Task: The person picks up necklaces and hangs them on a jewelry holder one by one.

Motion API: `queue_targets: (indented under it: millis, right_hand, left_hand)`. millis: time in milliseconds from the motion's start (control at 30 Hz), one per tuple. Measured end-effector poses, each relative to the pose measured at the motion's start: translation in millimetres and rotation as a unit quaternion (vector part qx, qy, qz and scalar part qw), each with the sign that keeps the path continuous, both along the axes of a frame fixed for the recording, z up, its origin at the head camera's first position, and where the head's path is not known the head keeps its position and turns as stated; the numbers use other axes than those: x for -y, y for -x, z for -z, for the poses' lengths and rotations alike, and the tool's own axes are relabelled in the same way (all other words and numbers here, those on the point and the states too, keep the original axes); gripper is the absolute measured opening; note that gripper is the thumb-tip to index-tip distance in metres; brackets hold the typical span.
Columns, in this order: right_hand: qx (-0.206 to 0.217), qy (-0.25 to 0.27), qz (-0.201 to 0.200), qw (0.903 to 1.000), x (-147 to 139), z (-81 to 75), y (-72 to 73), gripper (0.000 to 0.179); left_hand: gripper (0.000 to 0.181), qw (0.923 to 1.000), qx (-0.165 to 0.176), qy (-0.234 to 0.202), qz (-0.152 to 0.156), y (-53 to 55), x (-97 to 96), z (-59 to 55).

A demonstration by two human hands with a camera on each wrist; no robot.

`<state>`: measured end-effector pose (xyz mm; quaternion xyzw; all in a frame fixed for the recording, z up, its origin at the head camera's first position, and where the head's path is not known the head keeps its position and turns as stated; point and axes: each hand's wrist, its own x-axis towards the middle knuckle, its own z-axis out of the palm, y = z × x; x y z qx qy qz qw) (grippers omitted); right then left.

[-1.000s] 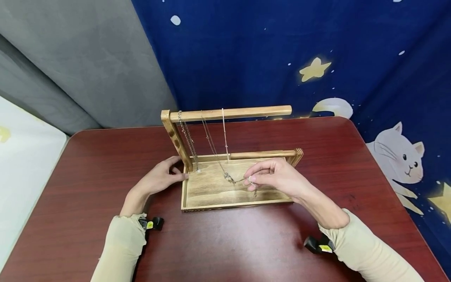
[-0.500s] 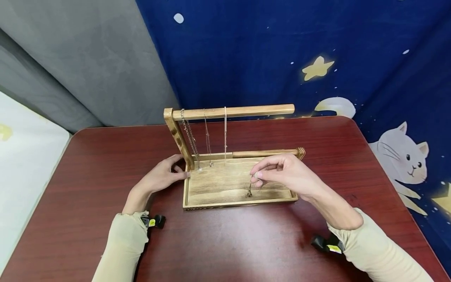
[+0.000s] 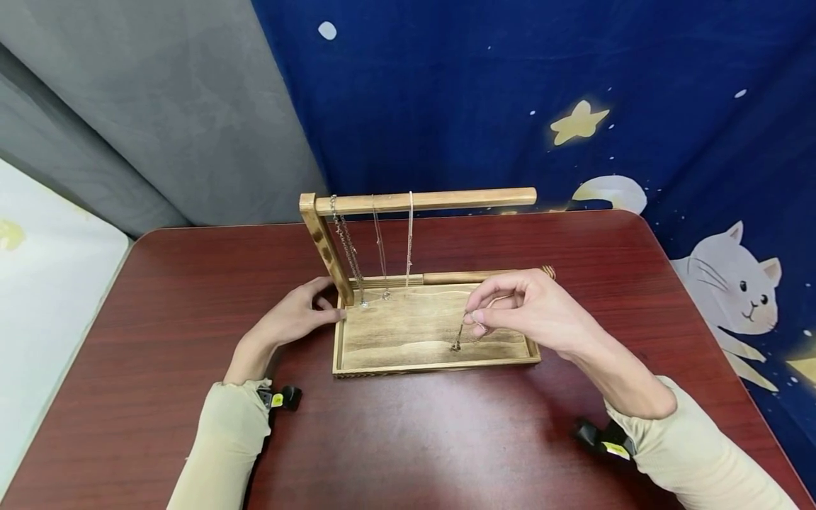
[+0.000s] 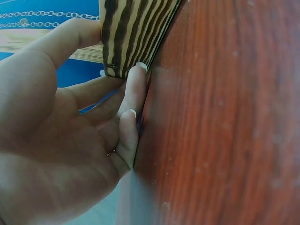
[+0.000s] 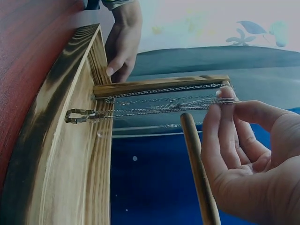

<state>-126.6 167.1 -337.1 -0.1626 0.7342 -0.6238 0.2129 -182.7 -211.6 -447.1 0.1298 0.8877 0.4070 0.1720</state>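
Red table point(image 3: 159, 297) — chain point(image 3: 460, 337) clasp blurred

The right hand point(image 3: 535, 312) hides the far right corner of the wooden stand point(image 3: 408, 354)

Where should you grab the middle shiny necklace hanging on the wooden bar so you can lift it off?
Probably pinch the thin silver necklace just below the pale wooden crossbar, coming from the front. It hangs straight and free there, with gaps on both sides, and the bar's right end is open for sliding it off.
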Motion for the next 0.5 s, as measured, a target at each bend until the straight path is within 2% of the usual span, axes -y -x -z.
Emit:
queue_targets:
  millis: [167, 500]
  right_hand:
    - [-0.01, -0.014, 0.021, 0.9996, -4, -3.2, -2.1, 0.016]
    - [-0.016, 0.015, 0.038, 0.999, -14, -8.6, -3.2, 0.013]
  left_hand:
    - [0.077, 1.0, 0.003, -0.006, -0.004, -0.2, -1.3, -0.6]
    - [0.075, 0.9999, 0.005, -0.008, -0.007, -0.8, -0.1, 0.4]
